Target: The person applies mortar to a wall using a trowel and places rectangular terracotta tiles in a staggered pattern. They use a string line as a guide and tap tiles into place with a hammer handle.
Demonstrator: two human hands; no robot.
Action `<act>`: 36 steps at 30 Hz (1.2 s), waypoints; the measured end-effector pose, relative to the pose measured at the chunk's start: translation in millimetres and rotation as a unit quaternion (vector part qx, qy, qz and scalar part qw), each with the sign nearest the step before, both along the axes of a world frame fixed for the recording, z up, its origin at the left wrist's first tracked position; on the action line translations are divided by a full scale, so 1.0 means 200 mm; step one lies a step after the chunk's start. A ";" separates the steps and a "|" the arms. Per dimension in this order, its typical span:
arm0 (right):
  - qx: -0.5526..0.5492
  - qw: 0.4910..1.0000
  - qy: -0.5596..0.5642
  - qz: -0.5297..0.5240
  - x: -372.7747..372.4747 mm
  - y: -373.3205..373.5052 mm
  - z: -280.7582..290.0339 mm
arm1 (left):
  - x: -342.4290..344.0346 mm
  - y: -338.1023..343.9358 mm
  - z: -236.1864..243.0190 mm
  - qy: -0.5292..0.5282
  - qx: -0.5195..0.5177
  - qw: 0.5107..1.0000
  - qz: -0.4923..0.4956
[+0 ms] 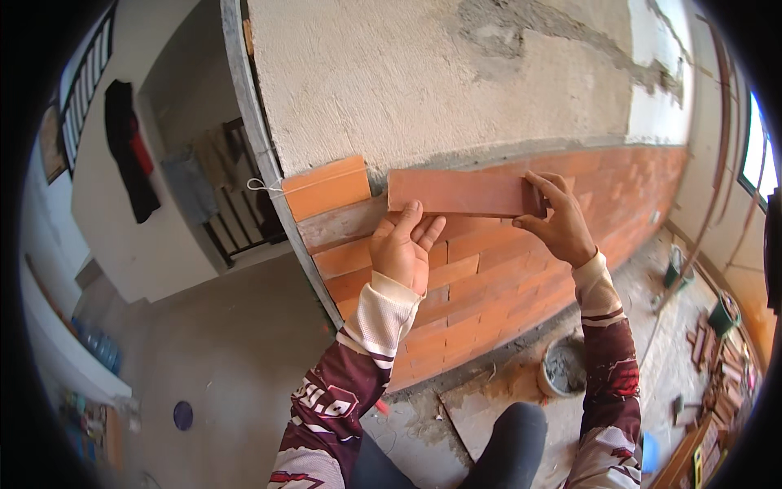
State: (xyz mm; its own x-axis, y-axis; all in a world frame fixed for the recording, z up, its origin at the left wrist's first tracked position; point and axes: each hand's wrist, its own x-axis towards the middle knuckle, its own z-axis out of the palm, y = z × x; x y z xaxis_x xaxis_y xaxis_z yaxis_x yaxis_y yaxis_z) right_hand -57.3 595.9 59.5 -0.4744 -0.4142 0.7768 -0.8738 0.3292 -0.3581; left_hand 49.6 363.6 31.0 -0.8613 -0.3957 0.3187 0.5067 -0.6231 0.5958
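A long reddish-brown brick tile (460, 193) is held level before the top of the brick-faced wall (489, 269). My right hand (564, 220) grips its right end, thumb below and fingers over the edge. Under its left part, my left hand (405, 248) touches the lower edge with the thumb up and the fingers spread behind. To the left, an orange brick tile (327, 188) stands at the wall's corner with a white string (265, 186) tied round it. Grey mortar shows between that tile and the held one.
A bucket of grey mortar (564, 367) stands on the floor below the wall. Loose brick pieces (721, 379) lie in a heap at the right, near a green bucket (723, 314). Rough plaster (391, 81) covers the wall above. A metal edge strip (257, 122) runs down the left corner.
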 end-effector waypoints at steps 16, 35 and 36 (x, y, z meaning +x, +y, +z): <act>-0.118 0.984 0.108 0.075 -0.42 -0.23 0.05 | -0.11 0.10 0.11 -0.028 0.100 0.965 0.242; -0.258 0.945 0.085 0.179 -0.43 -0.35 0.00 | -0.11 -0.01 0.05 -0.031 0.064 0.962 0.263; -0.280 0.936 0.077 0.199 -0.45 -0.36 -0.01 | -0.12 0.00 0.05 -0.028 0.070 0.962 0.262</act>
State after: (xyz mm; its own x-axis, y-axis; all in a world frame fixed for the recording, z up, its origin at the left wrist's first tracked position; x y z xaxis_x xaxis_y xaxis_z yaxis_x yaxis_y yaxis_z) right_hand -146.7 524.5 58.2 -0.2335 -0.0411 0.9715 -0.9429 -0.2345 -0.2365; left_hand 25.3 363.3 41.1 -0.5467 -0.8155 0.1900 0.7425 -0.3672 0.5602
